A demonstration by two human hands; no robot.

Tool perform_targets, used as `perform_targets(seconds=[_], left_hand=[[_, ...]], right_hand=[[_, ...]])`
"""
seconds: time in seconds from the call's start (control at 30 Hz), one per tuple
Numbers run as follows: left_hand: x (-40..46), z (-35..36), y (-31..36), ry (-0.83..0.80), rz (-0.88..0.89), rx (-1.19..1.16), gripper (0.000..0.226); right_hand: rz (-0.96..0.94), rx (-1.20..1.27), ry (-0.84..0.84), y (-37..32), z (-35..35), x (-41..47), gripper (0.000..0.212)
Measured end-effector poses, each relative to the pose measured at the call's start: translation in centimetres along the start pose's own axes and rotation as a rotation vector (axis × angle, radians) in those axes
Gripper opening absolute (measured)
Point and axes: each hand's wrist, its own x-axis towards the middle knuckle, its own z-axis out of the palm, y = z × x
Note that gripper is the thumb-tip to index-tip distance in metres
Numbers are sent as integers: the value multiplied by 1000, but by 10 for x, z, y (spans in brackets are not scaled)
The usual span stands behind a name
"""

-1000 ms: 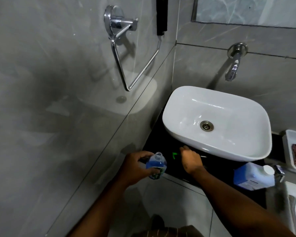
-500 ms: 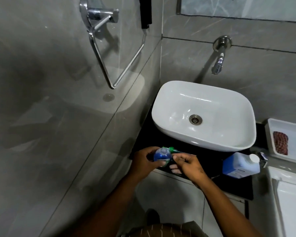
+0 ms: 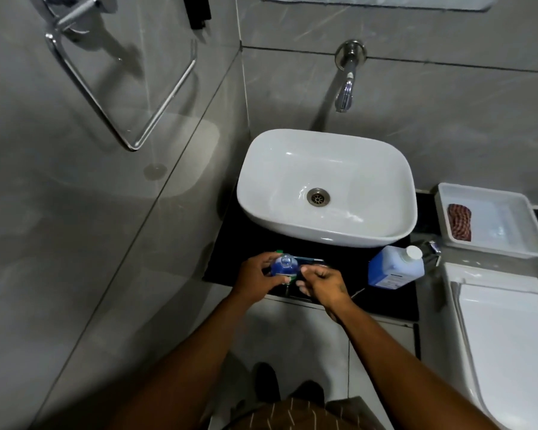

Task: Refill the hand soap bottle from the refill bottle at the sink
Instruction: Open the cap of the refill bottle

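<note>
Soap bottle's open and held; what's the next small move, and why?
Probably reach the right hand to the refill bottle: it stands capped on the counter, while the left hand holds the soap bottle, whose neck looks open.

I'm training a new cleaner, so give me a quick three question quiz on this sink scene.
1. True or false: the refill bottle still has its white cap on.
2. Which hand grips the hand soap bottle? A left hand B right hand
3. Fill in: the white tray sits to the ____ of the basin.

Key: 1 true; 2 A; 3 right.
</note>
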Motion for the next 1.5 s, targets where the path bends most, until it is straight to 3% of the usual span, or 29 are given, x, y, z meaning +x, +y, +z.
perform_targets(seconds=[0.13,0.23,0.37,0.43,0.53,0.6,0.7,0.83,0.9,1.0,1.1,1.17,1.27,1.37,1.43,1.5], left_hand=[[0,2,-1,-7,-11,-5,58],[-6,0,11,-30,-25,-6,70],[-18,-15,38,207,140,126,78],[-26,-11,60,311,221,69,71],[-23,39,101,191,291,-19,65],[-10,84,119,32,328,36,69],[12,139,132,-188,370,138,78],[31,169,132,-290,404,184,79],[36,176,129,-289,399,181,75],[39,179,121,-271,365,135,70],[40,180,118,-266,352,119,65],[40,180,118,-257,347,99,67],[39,182,117,-260,339,81,65],[36,183,118,-273,349,73,63],[37,182,118,-264,352,74,69],[38,183,117,-268,349,89,66]], right_hand=[[21,-24,-10,-3,-2,0,17],[10,-113,-37,-13,-9,-12,20],[-365,-498,56,-47,-52,-44,20],[-583,-550,210,-69,-84,-61,19],[-742,-717,455,-105,-135,-67,15],[-642,-885,433,-127,-162,-58,26],[-335,-1135,332,-144,-177,-41,34],[-192,-1215,337,-149,-175,-28,43],[-196,-1224,340,-150,-170,-30,41],[-192,-1275,226,-154,-169,-32,15],[-231,-1390,0,-161,-174,-38,41],[-242,-1420,12,-161,-177,-41,52],[-214,-1432,65,-160,-180,-43,35],[-339,-1474,-125,-159,-174,-54,58],[-370,-1475,-28,-157,-170,-57,64],[-316,-1445,145,-157,-169,-53,47]])
